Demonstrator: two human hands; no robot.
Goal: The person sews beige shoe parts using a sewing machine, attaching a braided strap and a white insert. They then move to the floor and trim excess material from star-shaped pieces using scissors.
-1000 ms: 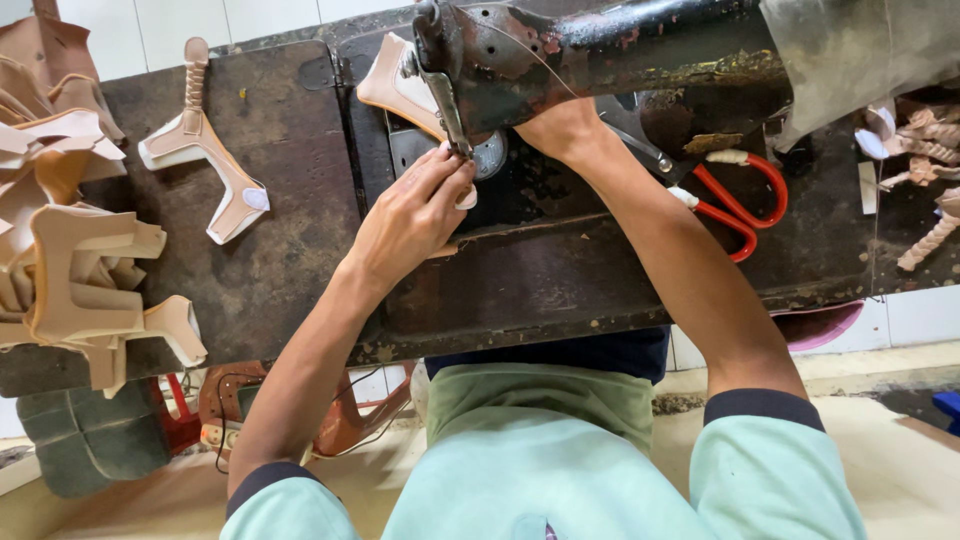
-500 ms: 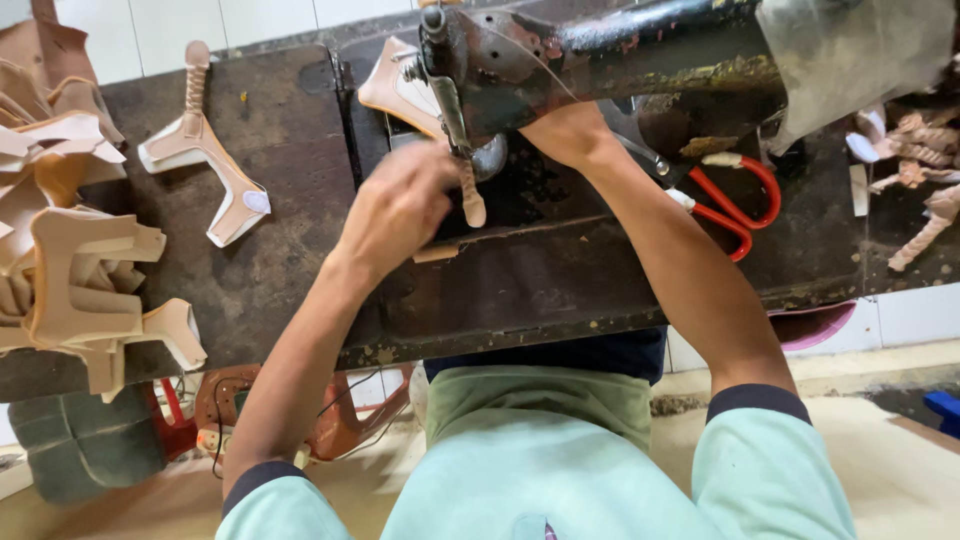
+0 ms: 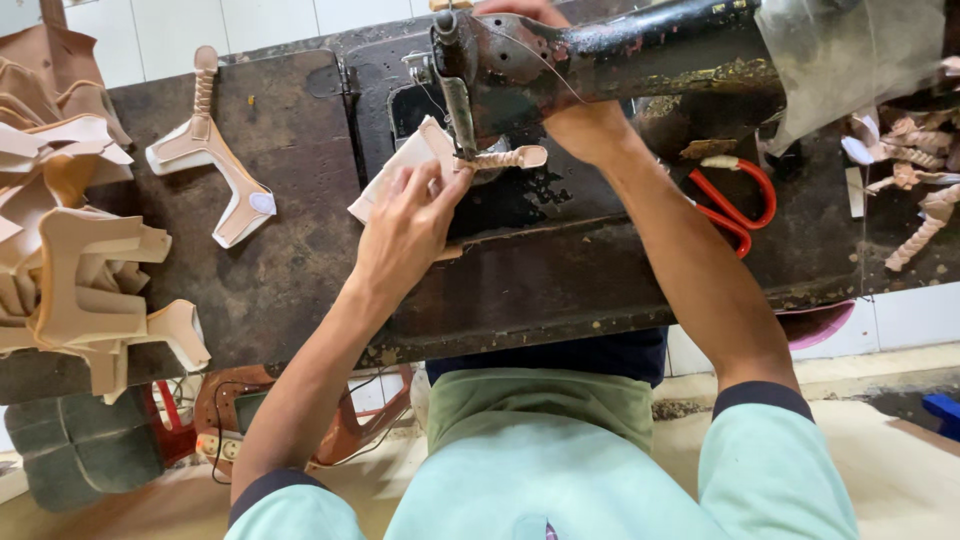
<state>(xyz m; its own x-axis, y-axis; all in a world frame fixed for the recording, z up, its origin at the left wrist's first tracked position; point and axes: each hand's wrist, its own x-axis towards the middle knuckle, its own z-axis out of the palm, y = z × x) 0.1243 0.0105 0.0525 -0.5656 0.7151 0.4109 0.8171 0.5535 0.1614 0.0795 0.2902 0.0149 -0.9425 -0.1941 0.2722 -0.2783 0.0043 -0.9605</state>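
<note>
My left hand (image 3: 408, 228) presses a beige leather shoe piece (image 3: 405, 165) flat on the bed of a black sewing machine (image 3: 620, 55), fingertips close to the needle bar (image 3: 458, 105). A braided beige strap (image 3: 505, 157) lies across the piece under the presser foot. My right hand (image 3: 585, 125) reaches behind the machine arm, which hides most of its fingers; what they hold is not visible.
A finished beige strap piece (image 3: 215, 165) lies on the dark worn table (image 3: 270, 290) to the left. A stack of cut beige pieces (image 3: 80, 270) sits at the far left. Red scissors (image 3: 735, 205) lie right of the machine, and braided straps (image 3: 915, 170) at the far right.
My left hand slid the beige piece and turned it under the needle. The braided strap now lies sideways, pointing right. My right hand moved further behind the machine arm.
</note>
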